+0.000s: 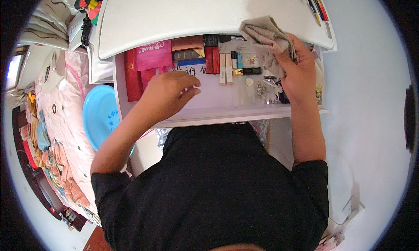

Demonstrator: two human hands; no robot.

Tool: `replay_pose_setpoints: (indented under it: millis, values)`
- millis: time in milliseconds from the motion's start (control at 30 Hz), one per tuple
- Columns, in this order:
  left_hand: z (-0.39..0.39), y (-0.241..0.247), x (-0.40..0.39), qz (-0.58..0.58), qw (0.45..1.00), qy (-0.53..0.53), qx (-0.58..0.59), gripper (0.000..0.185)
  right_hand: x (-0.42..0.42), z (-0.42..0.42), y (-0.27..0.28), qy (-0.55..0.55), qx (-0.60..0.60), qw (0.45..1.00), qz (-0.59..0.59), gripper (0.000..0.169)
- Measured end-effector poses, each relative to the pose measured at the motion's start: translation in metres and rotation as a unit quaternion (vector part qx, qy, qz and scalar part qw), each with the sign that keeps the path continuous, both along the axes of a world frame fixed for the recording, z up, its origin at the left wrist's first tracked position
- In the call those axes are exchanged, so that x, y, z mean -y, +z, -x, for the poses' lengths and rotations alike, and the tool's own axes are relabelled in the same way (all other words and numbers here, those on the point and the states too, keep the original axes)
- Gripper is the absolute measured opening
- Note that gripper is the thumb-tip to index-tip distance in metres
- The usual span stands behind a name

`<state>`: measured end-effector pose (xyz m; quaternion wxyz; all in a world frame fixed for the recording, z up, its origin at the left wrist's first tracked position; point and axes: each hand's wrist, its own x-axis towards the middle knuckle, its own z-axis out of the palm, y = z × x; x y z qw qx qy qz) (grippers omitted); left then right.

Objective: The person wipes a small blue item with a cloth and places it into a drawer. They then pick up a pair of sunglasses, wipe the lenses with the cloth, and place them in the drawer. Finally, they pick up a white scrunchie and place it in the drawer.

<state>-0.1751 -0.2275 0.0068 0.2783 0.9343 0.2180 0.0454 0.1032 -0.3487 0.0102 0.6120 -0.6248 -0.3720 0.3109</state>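
A pulled-out white drawer (209,99) lies in front of me. My right hand (301,72) grips a crumpled grey-beige cloth (266,36) above the drawer's right side. My left hand (170,90) hovers over the left-centre of the drawer, thumb and fingers curled close together. Small whitish-pink bits show between them; whether they are held is unclear. Red packets (132,77) and a pink packet (154,56) fill the left side. Towards the middle are red boxes (212,59), two slim beige boxes (226,69) and a black-and-gold tube (250,71). Clear containers (262,89) sit partly behind my right hand.
The white cabinet top (183,12) overhangs the drawer's back, with several pens (316,5) at its right. A blue plastic basin (98,117) stands left of the drawer, beside a bed (72,126) with clothes. A wall (366,87) rises to the right.
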Motion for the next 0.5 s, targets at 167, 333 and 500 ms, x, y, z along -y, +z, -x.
replay_pose_setpoints:
  millis: [167, 333, 500]
  values:
    - [-0.027, -0.042, -0.002, -0.032, 0.993, -0.116, -0.024, 0.017, 0.037, 0.003, -0.022, -0.015, -0.269, 0.961, -0.060, 0.036]
    - [-0.054, -0.013, 0.014, 0.211, 0.977, 0.023, 0.002, 0.022, 0.056, 0.017, -0.036, -0.006, -0.315, 0.949, -0.019, 0.034]
    - [-0.066, -0.021, 0.025, 0.488, 0.844, 0.115, 0.190, 0.040, 0.057, 0.039, -0.036, 0.145, -0.326, 0.934, 0.032, 0.034]
